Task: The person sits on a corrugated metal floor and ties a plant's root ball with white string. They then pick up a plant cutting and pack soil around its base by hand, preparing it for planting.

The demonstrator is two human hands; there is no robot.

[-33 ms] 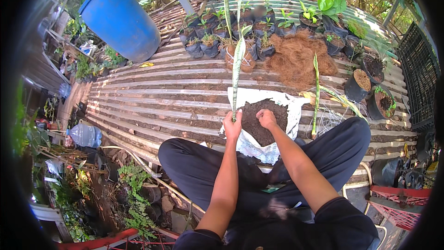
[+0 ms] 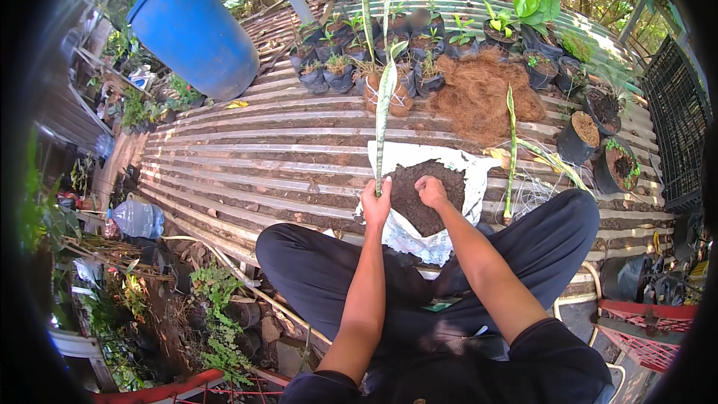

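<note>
A long, mottled green snake plant leaf (image 2: 383,116) stands nearly upright in my left hand (image 2: 376,202), its lower end between thumb and fingers. Its tip reaches up in front of the potted plants. Over a heap of dark soil (image 2: 419,213), my right hand (image 2: 431,191) has its fingers curled together; whatever they may hold is hidden. The soil lies on a spread white sack (image 2: 479,172) in front of my crossed legs. To the right of the sack, another slim snake plant leaf (image 2: 512,153) with yellowish edges points away from me.
Coconut fibre (image 2: 482,101) is piled beyond the sack, beside several black-bagged seedlings (image 2: 340,73). Potted plants (image 2: 577,138) line the right, near a black crate (image 2: 677,123). A blue barrel (image 2: 196,34) stands far left. Corrugated sheets (image 2: 247,142) cover the ground. A plastic bottle (image 2: 138,218) lies left.
</note>
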